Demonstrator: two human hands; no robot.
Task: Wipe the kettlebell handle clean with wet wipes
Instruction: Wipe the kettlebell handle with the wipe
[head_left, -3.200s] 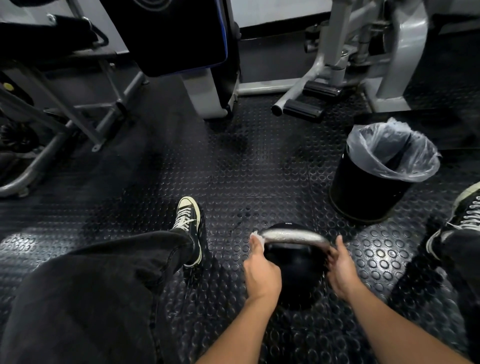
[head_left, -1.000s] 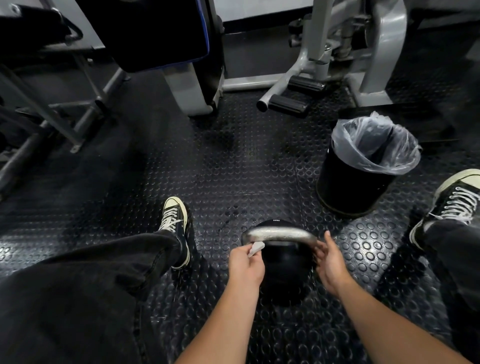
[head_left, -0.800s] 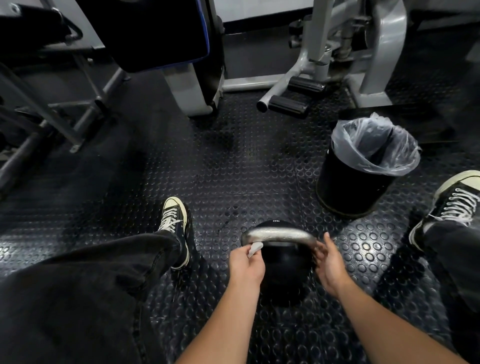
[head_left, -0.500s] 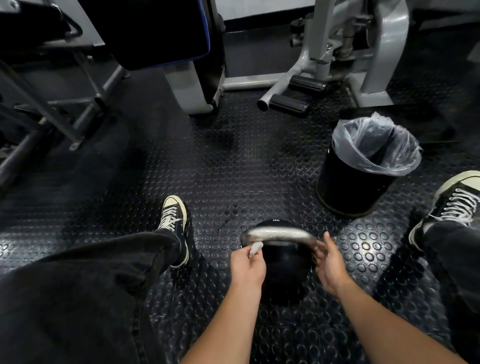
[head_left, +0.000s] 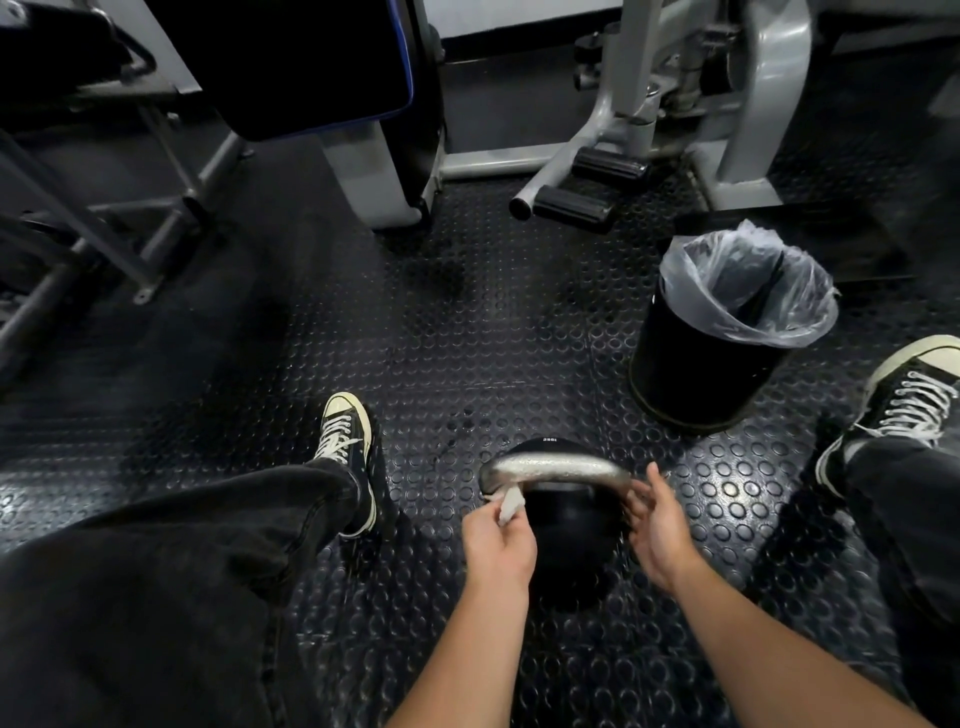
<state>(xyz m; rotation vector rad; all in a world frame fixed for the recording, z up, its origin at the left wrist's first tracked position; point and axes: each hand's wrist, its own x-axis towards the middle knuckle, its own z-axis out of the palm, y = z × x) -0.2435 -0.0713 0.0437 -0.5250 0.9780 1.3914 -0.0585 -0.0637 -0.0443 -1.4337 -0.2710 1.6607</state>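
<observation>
A black kettlebell (head_left: 569, 551) stands on the studded rubber floor between my legs, its silver handle (head_left: 558, 466) arching across the top. My left hand (head_left: 497, 545) pinches a small white wet wipe (head_left: 510, 503) against the left end of the handle, just under the bend. My right hand (head_left: 657, 525) rests at the right end of the handle, fingers curled on it.
A black bin (head_left: 701, 364) lined with a clear bag stands to the right, beyond the kettlebell. My left sneaker (head_left: 345, 447) and right sneaker (head_left: 904, 400) flank the kettlebell. Gym machine frames and foot pegs (head_left: 576, 205) stand farther back.
My left hand has slid the wipe from the top of the handle's left end down under its left bend. My right hand stays at the right end.
</observation>
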